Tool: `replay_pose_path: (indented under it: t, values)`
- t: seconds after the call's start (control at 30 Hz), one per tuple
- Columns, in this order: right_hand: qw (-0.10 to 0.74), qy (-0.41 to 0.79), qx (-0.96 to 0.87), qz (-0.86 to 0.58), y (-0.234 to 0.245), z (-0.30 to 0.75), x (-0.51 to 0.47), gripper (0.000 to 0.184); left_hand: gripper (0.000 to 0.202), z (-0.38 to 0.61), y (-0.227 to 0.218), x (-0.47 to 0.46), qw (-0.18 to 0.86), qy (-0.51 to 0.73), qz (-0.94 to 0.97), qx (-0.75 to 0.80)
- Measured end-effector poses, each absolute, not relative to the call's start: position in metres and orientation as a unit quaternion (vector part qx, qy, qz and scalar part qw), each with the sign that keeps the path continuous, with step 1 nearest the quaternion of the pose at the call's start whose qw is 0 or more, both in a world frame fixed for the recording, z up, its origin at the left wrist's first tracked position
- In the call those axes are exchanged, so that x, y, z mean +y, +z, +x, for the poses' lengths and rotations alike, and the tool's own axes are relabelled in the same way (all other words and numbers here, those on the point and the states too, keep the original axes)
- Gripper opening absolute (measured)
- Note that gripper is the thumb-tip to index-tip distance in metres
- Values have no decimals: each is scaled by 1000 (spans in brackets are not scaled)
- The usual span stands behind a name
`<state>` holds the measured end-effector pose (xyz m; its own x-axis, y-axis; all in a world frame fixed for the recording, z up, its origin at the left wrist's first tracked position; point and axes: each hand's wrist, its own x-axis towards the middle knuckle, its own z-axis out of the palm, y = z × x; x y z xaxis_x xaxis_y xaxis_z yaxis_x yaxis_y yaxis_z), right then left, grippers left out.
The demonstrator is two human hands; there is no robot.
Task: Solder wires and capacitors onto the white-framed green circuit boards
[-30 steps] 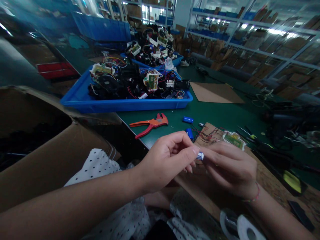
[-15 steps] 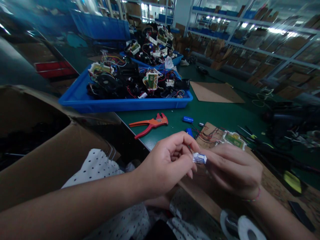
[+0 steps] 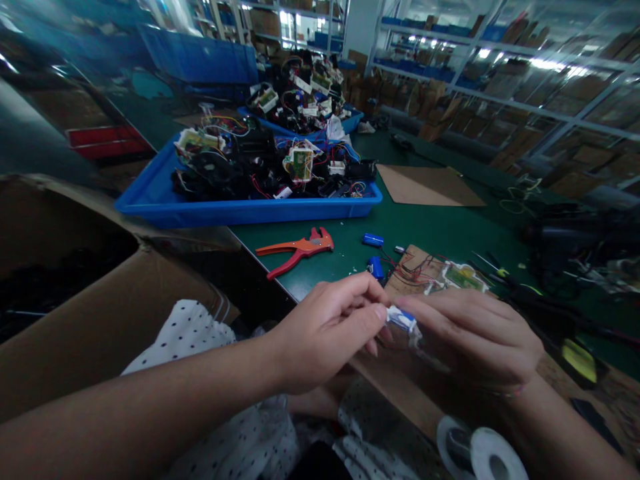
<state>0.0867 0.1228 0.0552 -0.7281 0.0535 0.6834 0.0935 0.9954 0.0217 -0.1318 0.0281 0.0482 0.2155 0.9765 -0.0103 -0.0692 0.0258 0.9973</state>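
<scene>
Between my hands is a small blue battery-like cylinder (image 3: 401, 319), partly covered in ragged white material. My left hand (image 3: 335, 330) pinches its left end between thumb and curled fingers. The fingertips of my right hand (image 3: 480, 337) are pressed together at its upper right side, with the thumb hidden. A thin whitish strip (image 3: 417, 343) hangs, blurred, from the cylinder's right end. Just beyond lie two blue cylinders (image 3: 373, 240), one with wires, and red and black wires leading towards a green circuit board (image 3: 465, 277) in a white frame.
Orange-red wire strippers (image 3: 300, 250) lie near the table's edge. Behind them a blue tray (image 3: 250, 212) holds wired black parts. A cardboard sheet (image 3: 430, 185) rests on the green table. An open carton (image 3: 165, 267) stands left, a white spool (image 3: 495, 457) at bottom right.
My right hand has shifted slightly right and its fingers have straightened somewhat. More blue shows on the held cylinder, and a whitish strip now hangs from it. My left hand keeps its pinch.
</scene>
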Motion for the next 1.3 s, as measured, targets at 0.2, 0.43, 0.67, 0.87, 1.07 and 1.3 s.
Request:
replay_pose_path:
  t: [0.2,0.43,0.67,0.87,1.07,1.3]
  values:
    - [295,-53,-953,-53,61,92,127,52,11,-133,52,29,594,475,495,419]
    - [323,33,-941,-98,55,82,121,51,12,-133,53,33,621,487,454,413]
    - [366,120,-909,-161,55,74,110,41,4,-131,56,33,600,509,447,424]
    - [333,169,-911,-173,58,74,120,37,5,-133,56,32,590,501,465,430]
    - [344,160,-915,-138,59,75,116,30,8,-137,56,32,582,506,475,425]
    - [378,104,-910,-138,56,79,112,38,30,-143,59,35,565,485,503,440]
